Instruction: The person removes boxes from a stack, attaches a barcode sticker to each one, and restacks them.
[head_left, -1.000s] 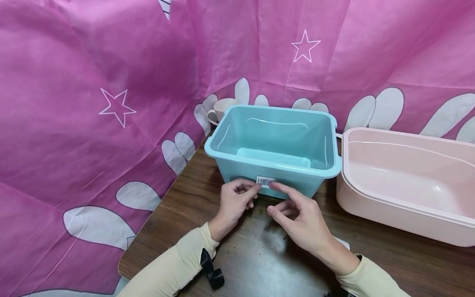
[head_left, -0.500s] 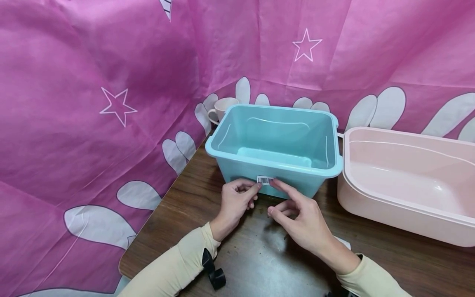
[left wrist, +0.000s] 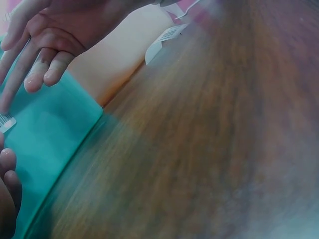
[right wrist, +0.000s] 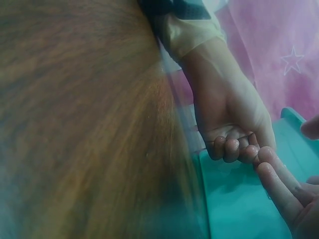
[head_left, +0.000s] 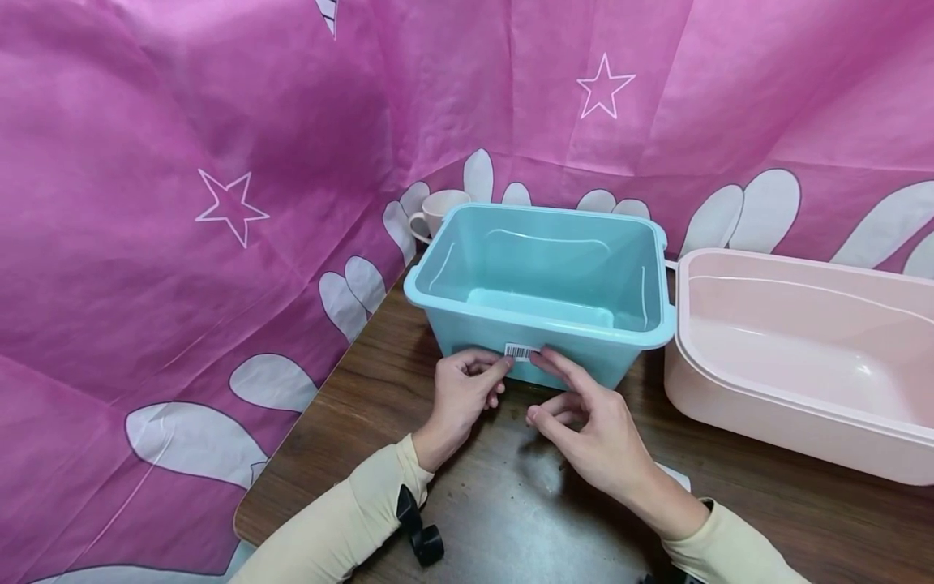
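Observation:
A white barcode sticker (head_left: 520,352) lies against the front wall of a light blue plastic bin (head_left: 540,331). My left hand (head_left: 465,397) is at the sticker's lower left corner, fingers curled, thumb and index finger pinching there. The extended index finger of my right hand (head_left: 594,438) touches the sticker's right end; its thumb and other fingers are loosely bent, holding nothing. In the left wrist view, the right hand (left wrist: 55,40) reaches to the sticker (left wrist: 7,123). The right wrist view shows the left hand's curled fingers (right wrist: 232,149), but the sticker is hidden there.
A pink plastic bin (head_left: 788,430) stands to the right of the blue one. Behind the blue bin's left corner is a pale mug (head_left: 438,209). A white paper piece (head_left: 674,477) lies partly behind the right wrist on the wooden table (head_left: 365,397). A pink curtain (head_left: 292,105) hangs behind.
The head view has shifted very slightly. Both hands stay at the sticker, and the right index finger bends a little more against its right end.

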`<state>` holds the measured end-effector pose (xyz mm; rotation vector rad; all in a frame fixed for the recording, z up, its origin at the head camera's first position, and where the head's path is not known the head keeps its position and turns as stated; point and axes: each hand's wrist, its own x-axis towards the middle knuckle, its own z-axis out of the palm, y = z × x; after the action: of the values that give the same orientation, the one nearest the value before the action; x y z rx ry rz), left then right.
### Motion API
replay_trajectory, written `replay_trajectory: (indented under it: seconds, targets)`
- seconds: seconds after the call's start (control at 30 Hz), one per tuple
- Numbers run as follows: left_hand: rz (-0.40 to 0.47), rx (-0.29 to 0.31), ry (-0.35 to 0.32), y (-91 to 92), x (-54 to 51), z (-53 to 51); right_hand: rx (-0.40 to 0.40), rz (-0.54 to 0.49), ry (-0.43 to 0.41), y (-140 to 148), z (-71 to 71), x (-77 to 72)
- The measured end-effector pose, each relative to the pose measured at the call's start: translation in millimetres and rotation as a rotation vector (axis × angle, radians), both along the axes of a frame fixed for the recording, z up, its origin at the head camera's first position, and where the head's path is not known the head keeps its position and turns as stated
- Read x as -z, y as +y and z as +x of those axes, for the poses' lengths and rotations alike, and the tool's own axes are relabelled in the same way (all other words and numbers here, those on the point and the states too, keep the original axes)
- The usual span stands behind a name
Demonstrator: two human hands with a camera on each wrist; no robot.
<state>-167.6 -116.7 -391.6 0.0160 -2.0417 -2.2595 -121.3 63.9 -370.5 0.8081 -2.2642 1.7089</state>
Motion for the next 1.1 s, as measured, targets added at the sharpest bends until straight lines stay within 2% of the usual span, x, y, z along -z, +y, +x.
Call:
replay_trajectory:
  seconds: [0.33,0.73,1.1]
  targets:
    - [-0.007,-0.01,-0.008,0.0,1.2,-0.7,-0.007,-0.004,0.002,-0.1,0.1,0.1]
    - [0.016,-0.013,-0.051,-1.1,0.4,-1.3,-0.004,0.004,-0.001,-0.2,0.7,-1.0]
    - [0.034,-0.013,-0.018,-2.3,-6.0,-3.6,0.014,0.03,0.034,-0.9,0.1,0.7]
